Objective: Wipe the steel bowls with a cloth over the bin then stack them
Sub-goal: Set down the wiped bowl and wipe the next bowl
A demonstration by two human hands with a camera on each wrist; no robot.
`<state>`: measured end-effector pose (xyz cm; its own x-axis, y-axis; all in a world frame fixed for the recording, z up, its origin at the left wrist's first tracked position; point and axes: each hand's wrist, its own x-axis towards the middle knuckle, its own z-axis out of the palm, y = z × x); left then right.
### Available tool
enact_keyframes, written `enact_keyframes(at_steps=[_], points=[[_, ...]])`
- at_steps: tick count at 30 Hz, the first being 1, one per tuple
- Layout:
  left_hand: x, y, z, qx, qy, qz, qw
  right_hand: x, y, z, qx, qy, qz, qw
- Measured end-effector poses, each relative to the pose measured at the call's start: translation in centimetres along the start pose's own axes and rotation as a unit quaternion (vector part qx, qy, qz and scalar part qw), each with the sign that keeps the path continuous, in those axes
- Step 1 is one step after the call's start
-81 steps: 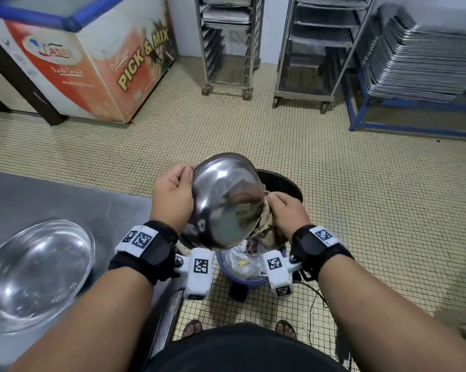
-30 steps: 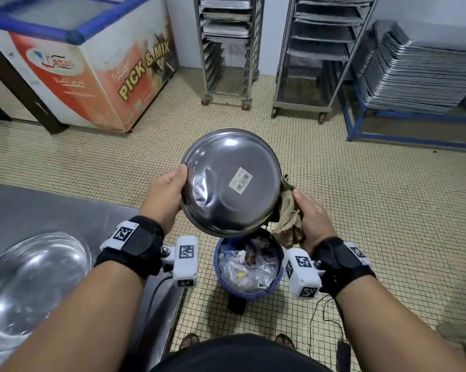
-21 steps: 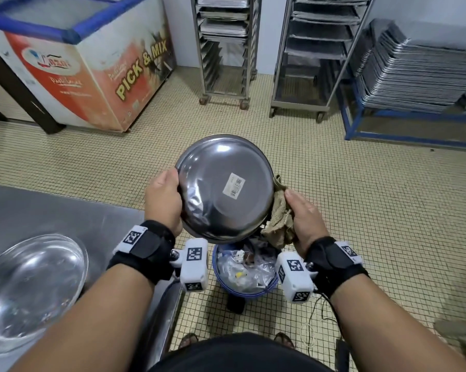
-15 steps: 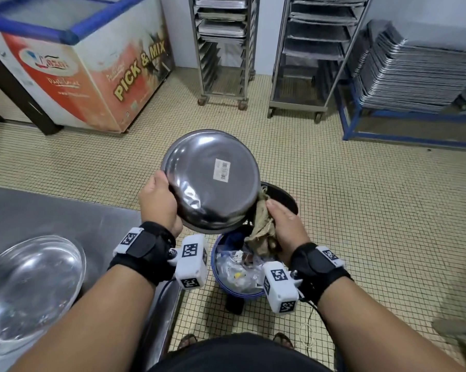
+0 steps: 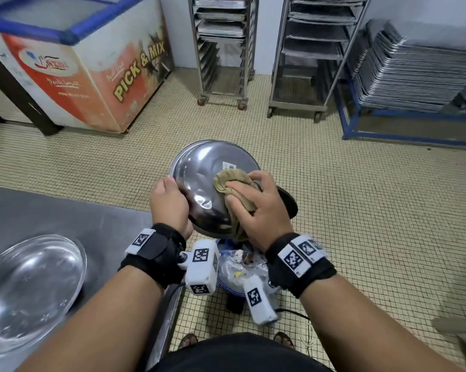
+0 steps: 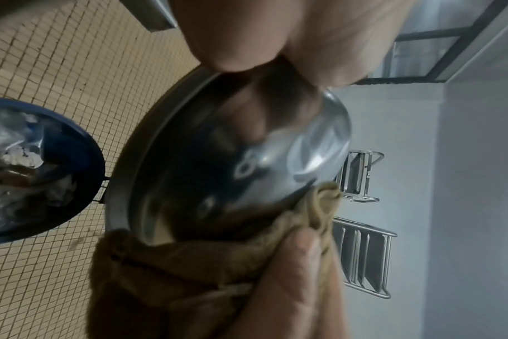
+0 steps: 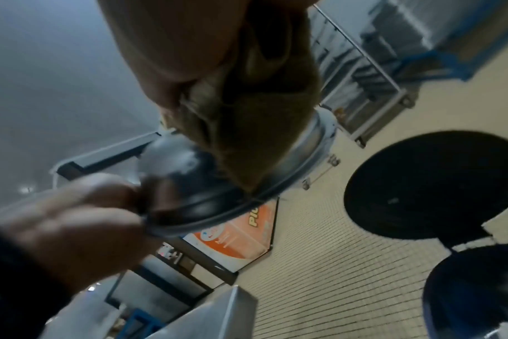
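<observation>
- The blue bin [image 5: 227, 280] sits mostly hidden under the wrists, only crumpled plastic showing inside; its black lid [image 7: 432, 185] stands open behind it.
- Above the bin, the steel bowl [image 5: 205, 183] is held bottom-up, round and shiny; its barcode sticker [image 5: 229, 165] is half covered, print too small to read.
- The left hand [image 5: 168, 204] grips the bowl's rim, fingers curled under and out of sight.
- The right hand [image 5: 258, 208] presses a bunched tan cloth [image 5: 233, 181] on the bowl, fingers bent around it.
- Left of the bin, a clear glass bowl [image 5: 28, 288] rests on the steel counter [image 5: 65, 218].
- Beyond the bin, the freezer [image 5: 92, 63] reads "PICK & MIX".
</observation>
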<state>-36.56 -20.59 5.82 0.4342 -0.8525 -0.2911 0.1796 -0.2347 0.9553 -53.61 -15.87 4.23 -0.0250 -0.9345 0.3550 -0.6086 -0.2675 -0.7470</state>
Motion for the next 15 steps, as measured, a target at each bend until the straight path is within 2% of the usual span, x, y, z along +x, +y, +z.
enact_keyframes(at_steps=[2,5,7,9,12,15], points=[[-0.1,0.4,0.0,-0.012,-0.002,0.008,1.0,-0.2,0.9,-0.1,0.003,0.018,0.044,0.999],[-0.3,0.3,-0.4,-0.017,0.004,0.022,1.0,-0.1,2.5,-1.3,0.018,0.039,0.164,0.985],[-0.1,0.3,-0.9,-0.033,0.013,0.003,0.999,-0.2,3.7,-2.0,0.022,0.044,0.246,0.968],[0.1,0.5,-1.4,-0.056,0.02,-0.023,0.998,-0.6,4.6,-2.5,0.045,0.079,0.285,0.954],[0.7,1.1,-1.7,-0.062,0.052,-0.023,0.996,-1.5,4.3,-2.9,0.06,0.104,0.252,0.96],[1.1,1.5,-1.5,-0.052,0.083,-0.011,0.995,-1.9,2.8,-2.4,0.06,0.012,0.161,0.985]])
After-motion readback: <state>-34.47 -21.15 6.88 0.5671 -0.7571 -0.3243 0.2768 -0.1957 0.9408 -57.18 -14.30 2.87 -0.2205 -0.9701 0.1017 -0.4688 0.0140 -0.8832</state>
